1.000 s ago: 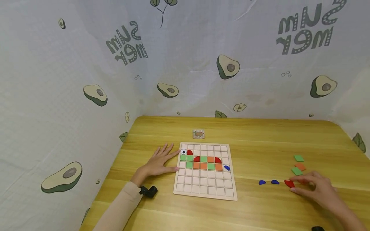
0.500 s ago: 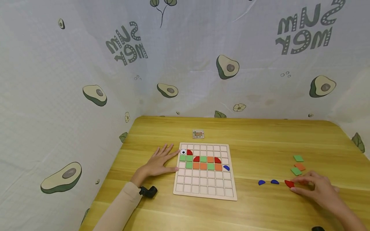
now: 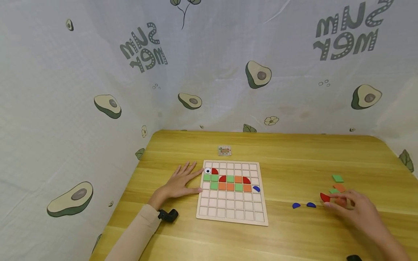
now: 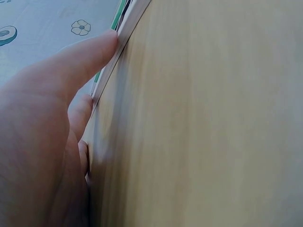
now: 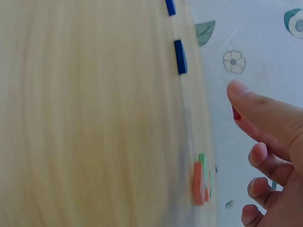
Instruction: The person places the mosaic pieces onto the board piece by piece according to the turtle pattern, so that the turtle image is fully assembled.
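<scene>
Between thumb and index finger my right hand [image 3: 357, 212] pinches a red quarter-round tile [image 3: 324, 197], raised above the table; in the right wrist view the thumb hides most of it. My left hand [image 3: 177, 183] lies flat at the left side of a wooden grid board [image 3: 228, 216], thumb and index fingertip touching its edge. On the board are green and orange square tiles, red quarter-rounds, a white eye tile [image 3: 207, 170] and a blue half-round [image 3: 256, 189]. An orange tile [image 3: 341, 201] shows partly under my right hand.
Two loose blue half-rounds, one left [image 3: 296, 206] and one right [image 3: 311, 205], lie right of the board. Beyond the right hand are a green square [image 3: 337, 178], an orange square [image 3: 339, 187] and another green tile [image 3: 334, 191]. A small picture card [image 3: 224, 150] lies behind the board.
My right hand has lifted the red quarter-round off the table, slightly up and away, uncovering an orange tile below. The left hand and the board stay put.
</scene>
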### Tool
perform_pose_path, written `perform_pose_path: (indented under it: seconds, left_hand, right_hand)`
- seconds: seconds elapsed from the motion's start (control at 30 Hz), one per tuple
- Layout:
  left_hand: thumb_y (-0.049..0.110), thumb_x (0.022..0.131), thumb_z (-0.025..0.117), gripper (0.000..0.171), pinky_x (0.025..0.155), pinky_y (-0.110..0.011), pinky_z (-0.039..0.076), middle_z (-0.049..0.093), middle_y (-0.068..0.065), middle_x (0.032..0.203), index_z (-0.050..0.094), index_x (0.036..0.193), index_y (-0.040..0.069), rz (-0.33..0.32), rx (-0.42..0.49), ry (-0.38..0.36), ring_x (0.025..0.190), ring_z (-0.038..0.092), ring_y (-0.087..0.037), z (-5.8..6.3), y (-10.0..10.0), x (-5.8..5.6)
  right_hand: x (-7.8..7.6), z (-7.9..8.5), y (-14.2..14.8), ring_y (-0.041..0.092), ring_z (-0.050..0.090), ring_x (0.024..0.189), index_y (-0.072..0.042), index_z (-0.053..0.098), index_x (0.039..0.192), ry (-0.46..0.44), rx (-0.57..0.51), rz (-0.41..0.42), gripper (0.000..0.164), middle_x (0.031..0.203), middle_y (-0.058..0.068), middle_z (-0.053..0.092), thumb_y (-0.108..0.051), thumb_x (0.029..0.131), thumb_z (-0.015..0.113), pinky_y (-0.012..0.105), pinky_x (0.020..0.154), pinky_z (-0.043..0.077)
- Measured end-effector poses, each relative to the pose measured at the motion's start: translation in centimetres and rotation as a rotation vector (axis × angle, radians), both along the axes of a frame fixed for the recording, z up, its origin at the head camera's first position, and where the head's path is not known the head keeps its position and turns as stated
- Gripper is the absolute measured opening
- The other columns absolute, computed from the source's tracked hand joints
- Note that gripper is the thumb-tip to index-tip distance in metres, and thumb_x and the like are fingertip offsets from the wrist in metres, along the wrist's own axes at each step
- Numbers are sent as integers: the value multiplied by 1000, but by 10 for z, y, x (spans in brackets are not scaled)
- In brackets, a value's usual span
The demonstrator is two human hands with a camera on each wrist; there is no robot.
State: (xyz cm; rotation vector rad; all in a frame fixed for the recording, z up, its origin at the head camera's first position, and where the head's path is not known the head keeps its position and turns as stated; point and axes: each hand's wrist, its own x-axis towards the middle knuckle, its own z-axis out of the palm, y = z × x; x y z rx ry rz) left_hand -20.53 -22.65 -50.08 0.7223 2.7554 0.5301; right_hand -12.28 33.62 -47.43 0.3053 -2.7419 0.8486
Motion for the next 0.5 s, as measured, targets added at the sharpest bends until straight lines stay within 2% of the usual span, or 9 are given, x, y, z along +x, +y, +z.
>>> perform_pose_path:
  seconds: [0.13, 0.23, 0.37, 0.5]
  left_hand:
    - [70, 93, 49, 82, 119, -52, -8, -2, -3, 167, 17, 160, 37, 2, -6, -5, 151, -9, -26, 1, 0, 0]
    - [71, 92, 48, 82, 119, -51, -8, -3, -2, 167, 15, 160, 39, 4, -15, -8, 151, -10, -25, 0, 0, 0]
    - [72, 92, 47, 82, 119, -51, -8, -3, -2, 167, 15, 160, 38, 1, -15, 0, 151, -10, -26, -1, 0, -1]
    - [71, 92, 48, 82, 118, -52, -8, -2, -4, 167, 16, 160, 37, -2, -2, -4, 151, -9, -28, 1, 0, 0]
  right_hand:
    - [-1, 7, -18, 7, 28, 60, 1, 76, 94, 4, -40, -23, 23, 68, -1, 36, -11, 77, 86, 27, 49, 20]
    - [-2, 11, -34, 7, 29, 61, -2, 75, 90, 11, -75, -11, 18, 71, -1, 39, -12, 79, 85, 27, 48, 21]
    - [-5, 12, -55, 7, 27, 62, -8, 74, 84, 21, -94, 2, 15, 73, -3, 39, -11, 77, 86, 28, 47, 21]
    - [-9, 12, -76, 6, 27, 63, -7, 76, 86, 32, -96, 29, 16, 73, -5, 40, -11, 75, 87, 27, 47, 21]
